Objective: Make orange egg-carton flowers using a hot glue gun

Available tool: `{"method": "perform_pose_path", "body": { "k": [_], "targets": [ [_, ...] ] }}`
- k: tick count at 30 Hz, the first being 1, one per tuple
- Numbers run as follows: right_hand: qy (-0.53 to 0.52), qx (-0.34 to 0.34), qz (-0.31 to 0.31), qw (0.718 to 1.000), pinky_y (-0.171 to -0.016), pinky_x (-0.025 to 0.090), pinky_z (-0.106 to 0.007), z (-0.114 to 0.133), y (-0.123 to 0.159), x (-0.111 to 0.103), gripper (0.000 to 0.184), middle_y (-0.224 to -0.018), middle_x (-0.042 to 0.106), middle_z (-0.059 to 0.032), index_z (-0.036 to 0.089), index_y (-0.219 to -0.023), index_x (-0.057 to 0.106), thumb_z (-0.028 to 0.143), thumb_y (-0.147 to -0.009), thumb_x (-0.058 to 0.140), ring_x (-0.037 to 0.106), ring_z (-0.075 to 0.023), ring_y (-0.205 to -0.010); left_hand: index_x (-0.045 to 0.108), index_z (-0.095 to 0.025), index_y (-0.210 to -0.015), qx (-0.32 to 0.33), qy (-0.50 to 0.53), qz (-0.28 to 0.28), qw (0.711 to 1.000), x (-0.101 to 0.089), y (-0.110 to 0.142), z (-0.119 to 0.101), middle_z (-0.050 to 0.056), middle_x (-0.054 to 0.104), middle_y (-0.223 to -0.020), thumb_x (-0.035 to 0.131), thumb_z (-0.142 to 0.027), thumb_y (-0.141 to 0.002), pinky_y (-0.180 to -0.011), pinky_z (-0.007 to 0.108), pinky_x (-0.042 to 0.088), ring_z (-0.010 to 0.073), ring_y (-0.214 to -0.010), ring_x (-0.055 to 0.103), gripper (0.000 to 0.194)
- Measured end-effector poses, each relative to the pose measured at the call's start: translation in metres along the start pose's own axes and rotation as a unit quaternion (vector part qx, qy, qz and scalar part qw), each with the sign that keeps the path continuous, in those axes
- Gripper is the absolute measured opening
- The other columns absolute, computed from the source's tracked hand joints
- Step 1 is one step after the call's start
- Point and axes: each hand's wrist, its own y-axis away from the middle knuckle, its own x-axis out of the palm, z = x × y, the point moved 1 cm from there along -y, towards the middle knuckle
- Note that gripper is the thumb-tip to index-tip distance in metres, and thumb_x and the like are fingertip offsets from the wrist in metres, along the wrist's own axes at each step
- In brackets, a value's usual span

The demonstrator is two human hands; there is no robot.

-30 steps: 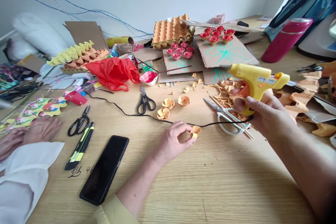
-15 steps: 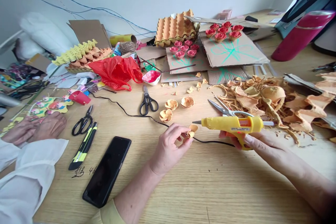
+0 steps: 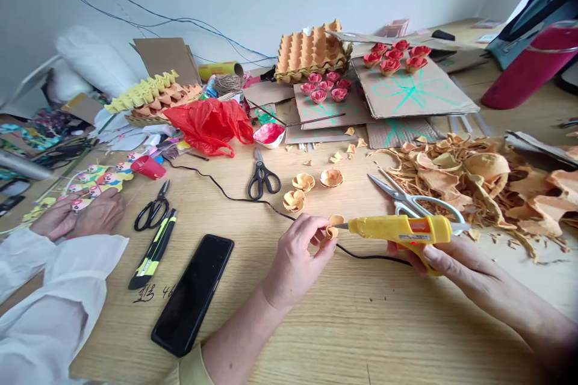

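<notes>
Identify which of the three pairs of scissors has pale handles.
The rightmost pair, just beyond the glue gun, has pale handles; the middle pair and left pair have black ones.

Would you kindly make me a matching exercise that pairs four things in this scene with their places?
Things:
1. black phone
2. yellow glue gun
3. magenta flask
4. orange cupped piece

Places:
A. pinched in the left hand
B. at the picture's upper right edge
C. lying beside the utility knife
D. held in the right hand

Pairs: 1-C, 2-D, 3-B, 4-A
</notes>
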Motion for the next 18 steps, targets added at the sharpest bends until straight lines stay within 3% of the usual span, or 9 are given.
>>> {"method": "perform_pose_path", "body": {
  "k": [4,11,15,18],
  "targets": [
    [-0.009,-0.010,-0.005,1.000,-0.069,0.068,-0.043,0.002,0.001,-0.003,0.057,-0.084,0.079,-0.0082,0.027,-0.085,0.082,0.076,-0.083,0.053,0.077,-0.0304,-0.078,0.062,-0.019,-0.094,-0.021,-0.044,0.061,0.997,0.002,0.003,0.003,-0.001,0.061,-0.087,0.068,-0.006,-0.088,-0.068,0.022,0.050,0.0107,-0.070,0.058,0.016],
    [-0.029,-0.017,-0.007,0.999,-0.069,0.068,-0.039,-0.003,0.004,0.004,0.053,-0.092,0.080,-0.0070,0.029,-0.090,0.082,0.074,-0.084,0.054,0.077,-0.0278,-0.077,0.062,-0.019,-0.096,-0.025,-0.069,0.134,0.988,0.008,0.000,0.005,-0.002,0.058,-0.083,0.065,-0.007,-0.091,-0.063,0.022,0.043,0.0111,-0.068,0.054,0.013],
    [-0.027,-0.001,-0.021,0.999,-0.070,0.067,-0.039,0.000,0.001,0.006,0.057,-0.089,0.080,-0.0078,0.027,-0.085,0.080,0.077,-0.083,0.053,0.074,-0.0273,-0.076,0.060,-0.020,-0.094,-0.032,-0.069,0.146,0.986,0.007,-0.004,0.002,-0.003,0.056,-0.080,0.064,-0.003,-0.088,-0.061,0.022,0.041,0.0106,-0.066,0.052,0.018],
    [-0.045,0.005,-0.040,0.998,-0.067,0.064,-0.038,0.002,-0.001,0.007,0.060,-0.081,0.076,-0.0076,0.025,-0.086,0.078,0.078,-0.084,0.050,0.069,-0.0251,-0.071,0.057,-0.021,-0.093,-0.036,-0.071,0.110,0.991,0.002,0.003,-0.006,-0.004,0.054,-0.077,0.062,-0.003,-0.086,-0.059,0.022,0.040,0.0102,-0.064,0.051,0.019]
  ]
}}
